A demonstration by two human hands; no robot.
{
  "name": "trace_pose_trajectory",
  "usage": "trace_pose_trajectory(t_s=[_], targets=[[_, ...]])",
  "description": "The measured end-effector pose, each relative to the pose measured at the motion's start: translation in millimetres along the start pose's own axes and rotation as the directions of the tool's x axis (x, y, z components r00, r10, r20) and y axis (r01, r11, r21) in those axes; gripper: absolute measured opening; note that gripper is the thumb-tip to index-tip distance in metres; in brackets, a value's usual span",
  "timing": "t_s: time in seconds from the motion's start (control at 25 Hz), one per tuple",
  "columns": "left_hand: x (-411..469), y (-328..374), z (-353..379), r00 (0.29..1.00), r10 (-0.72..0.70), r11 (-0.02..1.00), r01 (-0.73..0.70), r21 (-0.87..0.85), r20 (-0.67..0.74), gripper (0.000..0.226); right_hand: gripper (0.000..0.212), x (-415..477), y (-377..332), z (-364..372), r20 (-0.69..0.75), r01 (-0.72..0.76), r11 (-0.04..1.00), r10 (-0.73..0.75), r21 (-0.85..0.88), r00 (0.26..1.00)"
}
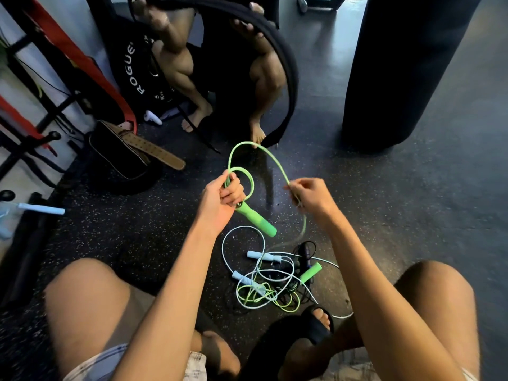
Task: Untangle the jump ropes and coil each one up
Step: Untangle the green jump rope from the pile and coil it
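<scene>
left hand (pixel 223 198) clenched, right hand (pixel 312 196) pinching, both raised.

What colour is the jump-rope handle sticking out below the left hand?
The plastic jump-rope handle is bright green; the head view shows it clearly.

Wearer: light beige shorts (pixel 110 361), pale hems with a faint checked print. Black slide sandal (pixel 313 329) on one foot, wide strap, toes showing. Forearms bare down to left hand (pixel 220 199) and right hand (pixel 310 196).
</scene>
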State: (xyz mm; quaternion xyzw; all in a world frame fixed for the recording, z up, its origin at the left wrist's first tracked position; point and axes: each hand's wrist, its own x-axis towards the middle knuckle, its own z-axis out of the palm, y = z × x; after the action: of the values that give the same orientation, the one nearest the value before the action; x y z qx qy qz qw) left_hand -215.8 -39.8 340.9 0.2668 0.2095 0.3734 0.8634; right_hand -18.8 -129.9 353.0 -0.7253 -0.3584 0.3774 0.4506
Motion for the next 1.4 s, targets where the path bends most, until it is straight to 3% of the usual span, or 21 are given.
trace_pose_trajectory(t_s=[0.08,0.2,0.36,0.48,0.6,0.72,0.8,0.92,1.08,1.24,1.4], targets=[[4,7,1,0.996,0.077,0.994,-0.080,-0.081,-0.035,0.032,0.022,-1,28,8,0.011,-0.039,0.989,0.041,-0.145,0.999],[14,14,1,0.958,0.204,0.973,-0.222,-0.067,-0.203,0.030,0.022,-9,49,17,0.094,-0.031,0.970,0.055,-0.242,0.994],[27,10,-7,0.812,0.428,0.897,-0.324,0.302,-0.398,0.027,0.008,-22,39,22,0.299,0.088,0.968,-0.014,-0.235,0.954],[33,-1,-16,0.784,0.536,0.774,-0.308,0.554,-0.314,0.027,0.007,-29,21,22,0.402,0.184,0.959,-0.085,-0.216,0.912],[30,-11,-23,0.845,0.496,0.642,-0.202,0.740,-0.200,0.025,0.009,-32,6,23,0.407,0.260,0.946,-0.164,-0.192,0.899],[18,-20,-21,0.940,0.320,0.504,-0.065,0.861,-0.116,0.025,0.017,-28,-7,22,0.331,0.338,0.923,-0.266,-0.183,0.905],[9,-25,-17,0.985,0.159,0.476,-0.015,0.879,-0.069,0.030,0.024,-22,-13,22,0.262,0.374,0.910,-0.323,-0.179,0.910],[-2,-30,-9,0.998,-0.043,0.626,0.071,0.776,-0.056,0.041,0.027,-12,-15,23,0.167,0.370,0.910,-0.341,-0.189,0.925],[-16,-23,-1,0.987,-0.161,0.811,0.120,0.573,0.020,0.046,0.023,-4,-7,22,0.073,0.346,0.923,-0.339,-0.169,0.938],[-15,-13,12,0.981,-0.152,0.923,0.099,0.371,0.117,0.041,0.027,-1,14,29,0.048,0.268,0.962,-0.265,-0.055,0.963],[-6,-8,21,0.997,-0.034,0.987,0.022,0.159,0.073,0.033,0.033,-7,38,38,0.142,0.132,0.990,-0.124,-0.048,0.982]])
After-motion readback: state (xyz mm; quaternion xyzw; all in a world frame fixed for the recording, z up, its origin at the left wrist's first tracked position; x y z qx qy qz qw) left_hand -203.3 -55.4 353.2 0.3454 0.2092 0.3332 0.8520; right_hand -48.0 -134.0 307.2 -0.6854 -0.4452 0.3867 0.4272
